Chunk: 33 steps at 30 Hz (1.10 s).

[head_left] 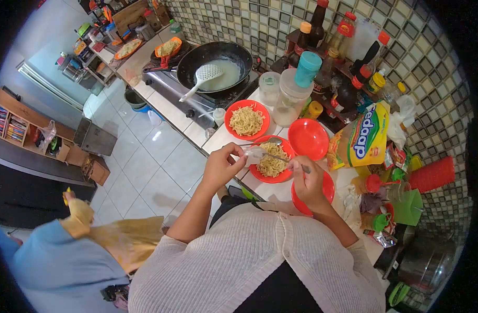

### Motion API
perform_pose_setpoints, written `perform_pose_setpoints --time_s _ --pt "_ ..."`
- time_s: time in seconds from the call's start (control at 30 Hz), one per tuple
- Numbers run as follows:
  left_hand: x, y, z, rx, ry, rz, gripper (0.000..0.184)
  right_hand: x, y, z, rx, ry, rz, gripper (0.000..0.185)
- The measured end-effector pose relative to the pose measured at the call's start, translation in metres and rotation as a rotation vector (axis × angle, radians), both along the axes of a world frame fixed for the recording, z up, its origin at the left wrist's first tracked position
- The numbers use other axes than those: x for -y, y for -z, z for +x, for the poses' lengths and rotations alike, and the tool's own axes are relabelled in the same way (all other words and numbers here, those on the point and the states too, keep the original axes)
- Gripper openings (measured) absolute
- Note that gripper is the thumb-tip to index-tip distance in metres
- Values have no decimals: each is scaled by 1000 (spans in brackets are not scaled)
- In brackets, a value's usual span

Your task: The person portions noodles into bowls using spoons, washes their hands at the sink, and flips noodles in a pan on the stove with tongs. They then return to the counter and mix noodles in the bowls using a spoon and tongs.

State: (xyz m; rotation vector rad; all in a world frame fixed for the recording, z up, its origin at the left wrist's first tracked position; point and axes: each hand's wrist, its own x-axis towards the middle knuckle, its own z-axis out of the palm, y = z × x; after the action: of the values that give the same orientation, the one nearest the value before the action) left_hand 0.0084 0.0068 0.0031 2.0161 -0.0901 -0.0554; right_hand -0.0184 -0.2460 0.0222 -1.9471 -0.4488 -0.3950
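Observation:
My left hand (226, 164) pinches a small clear plastic bag (254, 155) above a red plate of noodles (273, 166). In my right hand (308, 180) is the handle of a thin metal utensil (285, 158), which points left toward the bag. A spoon (274, 141) rests at the far rim of that plate. Just beyond it stands another red plate of noodles (246, 121). To the right is an empty red bowl (308, 139), and a further red bowl (322, 193) lies partly under my right forearm.
A wok (215, 67) holding whitish liquid and a white slotted ladle (207, 75) sits on the stove (171, 94). Jars, bottles and a yellow package (361, 136) stand at the right. Another person (72, 250) is at the lower left.

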Motion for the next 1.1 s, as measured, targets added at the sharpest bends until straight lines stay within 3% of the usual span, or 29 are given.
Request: perform_pose_setpoints --time_s 0.13,0.23,0.4,0.5,0.73,0.9,1.1 --pt "3 0 0 24 26 -7 19 -8 11 3 54 -42 -73 12" --pt "13 -3 -3 32 132 96 18 -25 31 10 -112 -66 37 12" --pt "23 -1 -3 56 140 57 18 -35 43 15 -328 -166 75 15" --pt "16 -3 -1 4 105 57 18 -26 44 14 -355 -107 263 18" --pt "4 0 4 27 -14 33 17 1 14 0 -179 -28 249 19" --pt "5 -2 5 28 -23 15 16 7 20 1 -341 -13 533 21" --pt "4 1 5 55 -19 -24 16 12 23 0 -347 6 575 22"
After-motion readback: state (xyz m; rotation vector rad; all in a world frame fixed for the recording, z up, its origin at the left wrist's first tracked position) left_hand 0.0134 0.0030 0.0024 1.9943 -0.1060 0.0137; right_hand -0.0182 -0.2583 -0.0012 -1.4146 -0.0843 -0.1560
